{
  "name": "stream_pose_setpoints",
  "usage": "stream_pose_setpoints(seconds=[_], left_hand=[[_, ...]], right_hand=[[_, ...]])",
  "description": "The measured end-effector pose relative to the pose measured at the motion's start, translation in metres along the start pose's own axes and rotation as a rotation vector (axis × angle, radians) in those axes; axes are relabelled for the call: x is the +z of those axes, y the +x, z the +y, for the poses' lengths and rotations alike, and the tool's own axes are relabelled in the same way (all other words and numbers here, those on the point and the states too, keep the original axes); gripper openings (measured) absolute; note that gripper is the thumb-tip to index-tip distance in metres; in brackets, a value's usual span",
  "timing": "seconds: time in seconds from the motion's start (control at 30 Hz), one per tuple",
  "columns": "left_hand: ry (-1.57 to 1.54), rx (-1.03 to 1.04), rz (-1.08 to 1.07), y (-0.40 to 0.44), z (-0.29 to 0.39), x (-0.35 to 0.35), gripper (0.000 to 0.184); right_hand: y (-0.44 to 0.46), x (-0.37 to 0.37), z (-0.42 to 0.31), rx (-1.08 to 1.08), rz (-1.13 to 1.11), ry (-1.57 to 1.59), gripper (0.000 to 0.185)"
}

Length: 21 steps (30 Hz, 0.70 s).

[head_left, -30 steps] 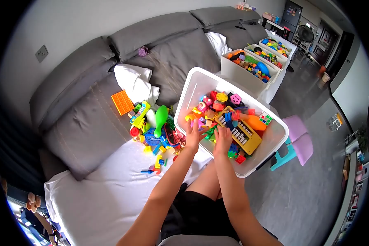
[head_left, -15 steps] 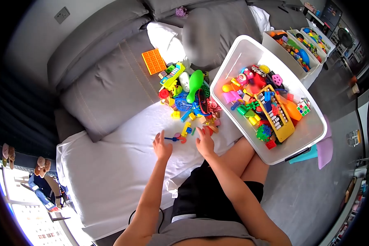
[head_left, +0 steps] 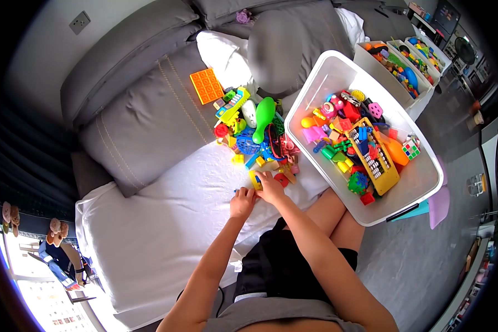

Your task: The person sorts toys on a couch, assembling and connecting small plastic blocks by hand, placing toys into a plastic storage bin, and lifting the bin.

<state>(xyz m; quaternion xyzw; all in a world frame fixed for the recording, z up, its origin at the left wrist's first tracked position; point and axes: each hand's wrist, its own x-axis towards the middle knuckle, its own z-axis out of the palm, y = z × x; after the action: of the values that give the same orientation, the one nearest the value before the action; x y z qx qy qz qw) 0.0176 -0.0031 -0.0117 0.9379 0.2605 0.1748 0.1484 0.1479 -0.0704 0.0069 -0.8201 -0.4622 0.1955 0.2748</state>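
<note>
Over the white fabric sheet (head_left: pixel 166 216) beside the large white translucent plastic bin (head_left: pixel 323 83), the right hand (head_left: pixel 269 188) has curled fingers against a small yellow plastic toy piece (head_left: pixel 253 178); whether it is gripped, I cannot tell. The left hand (head_left: pixel 242 203) curls just beside it, farther from the bin, its palm hidden. For pieces this small, I'd keep the 2 hands low, bring fingertips together underneath, and avoid pinching up loose fabric.
</note>
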Motion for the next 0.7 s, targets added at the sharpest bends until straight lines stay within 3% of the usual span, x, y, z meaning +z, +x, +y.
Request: stream_pose_setpoints(seconds=[0.17,0.27,0.43,0.47,0.6,0.7], left_hand=[[-0.100,-0.081,0.101,-0.010,-0.012,-0.003,0.014],[-0.377,-0.307,0.196,-0.009,-0.019,-0.006,0.010],[-0.897,-0.695,0.327,0.000,-0.015,-0.024,0.014],[-1.263,-0.942,0.257,-0.001,-0.012,-0.029,0.012],[-2.010,-1.119,0.347,0.011,-0.007,-0.029,0.013],[-2.151,-1.145,0.409,0.035,0.019,-0.009,0.014]], right_hand=[[-0.015,0.016,0.036,-0.095,0.238,0.150,0.034],[-0.028,0.016,0.037,-0.090,0.266,0.178,0.012],[-0.032,0.015,0.037,-0.052,0.213,0.121,0.014],[-0.031,0.013,0.037,-0.055,0.198,0.107,0.014],[-0.037,0.012,0.041,-0.078,0.294,0.193,0.013],[-0.048,-0.029,0.021,-0.110,0.534,0.376,0.014]])
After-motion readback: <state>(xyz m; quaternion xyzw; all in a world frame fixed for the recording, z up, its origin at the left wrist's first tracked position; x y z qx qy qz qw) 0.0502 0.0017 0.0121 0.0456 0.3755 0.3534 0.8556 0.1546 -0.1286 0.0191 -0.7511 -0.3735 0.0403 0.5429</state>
